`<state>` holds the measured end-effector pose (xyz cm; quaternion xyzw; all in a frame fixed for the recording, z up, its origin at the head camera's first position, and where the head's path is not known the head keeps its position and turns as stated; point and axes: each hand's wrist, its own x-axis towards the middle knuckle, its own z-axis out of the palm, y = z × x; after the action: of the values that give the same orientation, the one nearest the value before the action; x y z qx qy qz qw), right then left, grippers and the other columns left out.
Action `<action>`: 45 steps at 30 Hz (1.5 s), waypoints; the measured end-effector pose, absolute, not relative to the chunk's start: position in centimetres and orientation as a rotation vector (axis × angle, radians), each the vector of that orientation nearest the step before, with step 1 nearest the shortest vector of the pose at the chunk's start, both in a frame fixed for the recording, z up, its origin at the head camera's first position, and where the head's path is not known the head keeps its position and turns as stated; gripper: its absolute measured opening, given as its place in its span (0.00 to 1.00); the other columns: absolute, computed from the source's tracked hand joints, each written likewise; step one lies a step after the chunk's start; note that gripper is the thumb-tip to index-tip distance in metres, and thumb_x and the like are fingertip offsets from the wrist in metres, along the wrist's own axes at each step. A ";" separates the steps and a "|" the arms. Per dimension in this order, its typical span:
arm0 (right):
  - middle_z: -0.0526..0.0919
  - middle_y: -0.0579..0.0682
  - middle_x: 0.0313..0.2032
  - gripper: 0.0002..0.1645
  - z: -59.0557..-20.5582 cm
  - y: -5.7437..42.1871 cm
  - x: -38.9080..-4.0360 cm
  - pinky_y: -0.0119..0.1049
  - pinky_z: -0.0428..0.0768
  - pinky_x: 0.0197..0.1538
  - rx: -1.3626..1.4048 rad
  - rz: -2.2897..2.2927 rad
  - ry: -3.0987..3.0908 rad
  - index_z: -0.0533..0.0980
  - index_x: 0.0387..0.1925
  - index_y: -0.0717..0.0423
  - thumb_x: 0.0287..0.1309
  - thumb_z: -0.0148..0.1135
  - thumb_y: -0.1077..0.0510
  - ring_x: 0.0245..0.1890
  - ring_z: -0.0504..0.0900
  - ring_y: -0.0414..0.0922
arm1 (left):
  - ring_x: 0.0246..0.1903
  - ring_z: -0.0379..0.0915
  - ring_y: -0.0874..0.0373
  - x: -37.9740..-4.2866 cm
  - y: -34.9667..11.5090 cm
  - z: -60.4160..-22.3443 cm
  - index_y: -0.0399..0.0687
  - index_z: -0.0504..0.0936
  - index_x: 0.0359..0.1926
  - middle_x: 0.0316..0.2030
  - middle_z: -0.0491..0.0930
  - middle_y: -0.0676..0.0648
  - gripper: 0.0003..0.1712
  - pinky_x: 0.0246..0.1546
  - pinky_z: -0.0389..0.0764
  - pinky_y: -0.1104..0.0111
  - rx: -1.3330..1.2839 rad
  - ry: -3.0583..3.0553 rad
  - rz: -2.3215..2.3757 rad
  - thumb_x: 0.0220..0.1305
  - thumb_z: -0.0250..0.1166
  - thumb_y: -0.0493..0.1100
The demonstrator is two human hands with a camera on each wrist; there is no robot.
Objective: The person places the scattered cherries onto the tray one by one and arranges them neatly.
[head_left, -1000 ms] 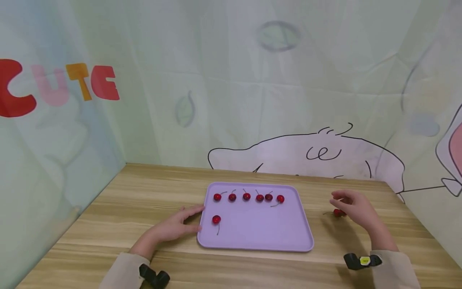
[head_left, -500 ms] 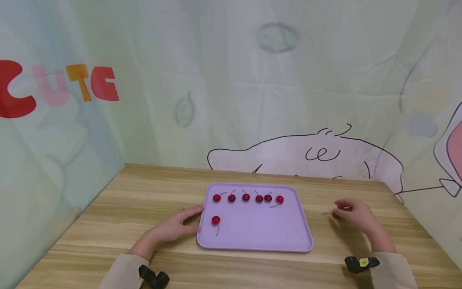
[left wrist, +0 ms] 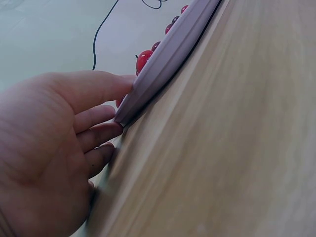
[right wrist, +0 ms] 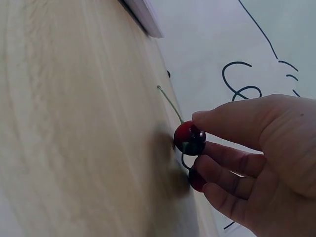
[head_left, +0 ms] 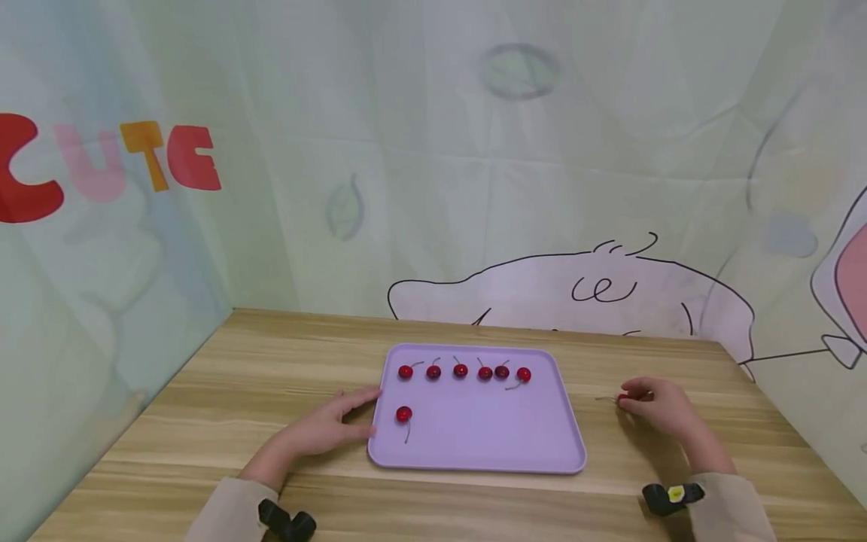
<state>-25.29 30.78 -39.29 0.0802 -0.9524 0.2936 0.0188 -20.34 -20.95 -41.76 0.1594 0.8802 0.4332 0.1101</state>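
My right hand [head_left: 661, 408], to the right of the tray, pinches a dark red cherry [right wrist: 190, 138] between thumb and fingers. Its thin green stem points away from the hand. A second cherry [right wrist: 197, 179] shows just below, beside the fingertips and partly hidden by them. At the left edge of the lilac tray [head_left: 474, 444], my left hand [head_left: 318, 429] touches the rim with fairly straight, spread fingers and thumb. On the tray, a row of several cherries [head_left: 460, 370] lies along the far side. Another single cherry [head_left: 403, 414] lies nearer, on the left.
The tray lies flat on a wood-grain table [head_left: 203, 421]. Behind the table hangs a printed cloth backdrop [head_left: 433, 188] with cartoon drawings, meeting its far edge. Each wrist wears a small black camera, such as the right wrist camera [head_left: 670, 497].
My right hand has come down onto the cherry to the right of the tray, and its thumb and fingers have closed around it. The left hand and tray stay in place.
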 end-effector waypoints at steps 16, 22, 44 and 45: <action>0.83 0.57 0.35 0.19 -39.6 30.2 -25.4 0.37 0.79 0.39 0.289 0.889 -2.977 0.78 0.43 0.72 0.54 0.67 0.61 0.36 0.79 0.47 | 0.73 0.40 0.37 -20.3 -20.9 -41.6 0.41 0.64 0.70 0.71 0.58 0.38 0.38 0.71 0.30 0.43 0.487 2.592 1.269 0.63 0.65 0.48; 0.82 0.58 0.38 0.22 -38.9 29.7 -25.3 0.37 0.78 0.37 0.242 0.888 -2.986 0.78 0.47 0.70 0.56 0.67 0.58 0.37 0.78 0.49 | 0.73 0.41 0.37 -20.3 -20.9 -41.6 0.43 0.64 0.70 0.71 0.59 0.39 0.38 0.71 0.32 0.42 0.462 2.591 1.266 0.63 0.65 0.50; 0.84 0.51 0.38 0.16 -35.3 22.0 -25.7 0.35 0.79 0.35 0.581 0.907 -2.886 0.81 0.47 0.60 0.56 0.66 0.60 0.36 0.80 0.45 | 0.72 0.44 0.39 -20.4 -21.0 -41.7 0.43 0.65 0.70 0.71 0.60 0.39 0.38 0.71 0.31 0.42 0.485 2.608 1.257 0.62 0.66 0.51; 0.84 0.51 0.38 0.15 -35.2 21.6 -25.7 0.35 0.79 0.35 0.600 0.907 -2.887 0.81 0.47 0.60 0.56 0.66 0.61 0.36 0.80 0.45 | 0.72 0.44 0.39 -20.4 -21.0 -41.7 0.43 0.65 0.70 0.71 0.60 0.39 0.38 0.71 0.31 0.42 0.486 2.608 1.259 0.62 0.66 0.50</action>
<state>-25.69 21.58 -35.22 0.1946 -0.9354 0.2940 0.0283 -20.39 -21.00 -41.70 0.1647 0.8835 0.4264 0.1025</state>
